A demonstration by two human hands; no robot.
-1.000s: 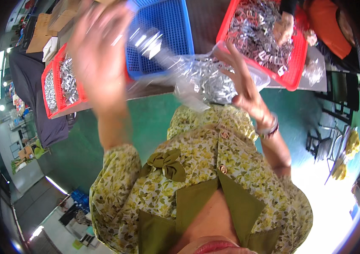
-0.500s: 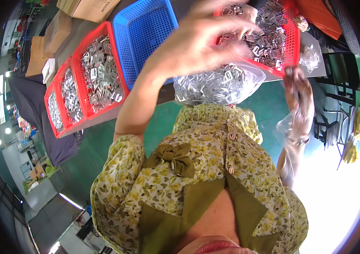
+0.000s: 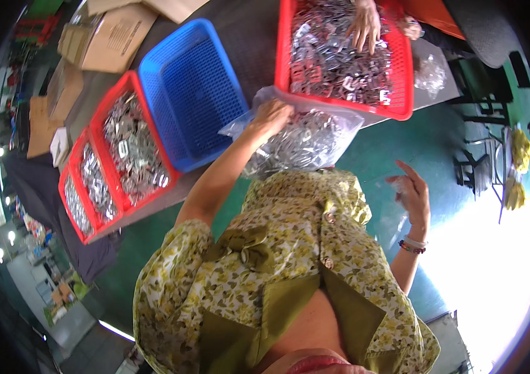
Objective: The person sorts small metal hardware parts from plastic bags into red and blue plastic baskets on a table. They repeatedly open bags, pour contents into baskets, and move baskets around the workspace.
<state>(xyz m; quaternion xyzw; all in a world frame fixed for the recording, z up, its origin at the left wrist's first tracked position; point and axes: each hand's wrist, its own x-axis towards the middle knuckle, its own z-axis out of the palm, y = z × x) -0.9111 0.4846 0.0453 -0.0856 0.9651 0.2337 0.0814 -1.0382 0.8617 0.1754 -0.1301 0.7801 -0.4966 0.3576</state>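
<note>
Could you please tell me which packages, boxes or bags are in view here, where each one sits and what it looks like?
Clear plastic bag: at the table's near edge, bulging with silvery metal parts; the left hand grips its top.
Brown cardboard box: far left of the table, rectangular, with a pale label.
Flattened cardboard: left end, tan sheets.
Small clear bag: right of the large red basket, crumpled.
Thin clear bag: by the right hand, contact unclear.
</note>
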